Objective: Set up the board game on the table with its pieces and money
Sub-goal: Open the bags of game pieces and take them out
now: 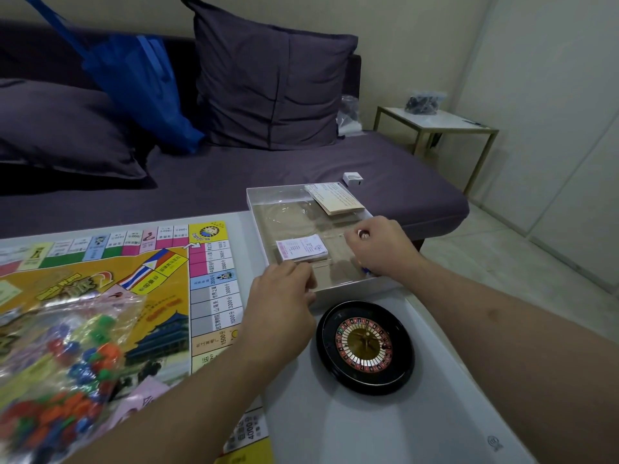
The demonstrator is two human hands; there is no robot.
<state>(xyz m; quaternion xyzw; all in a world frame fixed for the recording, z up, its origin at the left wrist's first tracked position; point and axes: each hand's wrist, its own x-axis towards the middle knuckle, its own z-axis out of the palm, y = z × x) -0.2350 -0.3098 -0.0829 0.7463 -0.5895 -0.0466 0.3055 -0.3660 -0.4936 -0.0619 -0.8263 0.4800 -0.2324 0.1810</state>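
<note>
The yellow game board (160, 289) lies unfolded on the white table (335, 426) at the left. On its near left part sits a clear bag of coloured plastic pieces (63, 356). The open game box (261, 209) stands at the table's far right and holds a pink-edged stack of cards (301, 247) and a beige stack of cards (335, 197). My left hand (281, 303) reaches to the box's near edge, fingers curled by the pink stack. My right hand (382, 249) is inside the box and pinches a small round piece (362, 233). A black roulette wheel (365, 346) rests in front of the box.
A purple sofa bed (268, 175) with two pillows and a blue bag (140, 82) runs behind the table. A small white box (352, 178) lies on it. A side table (435, 122) with a dark bag stands at the back right.
</note>
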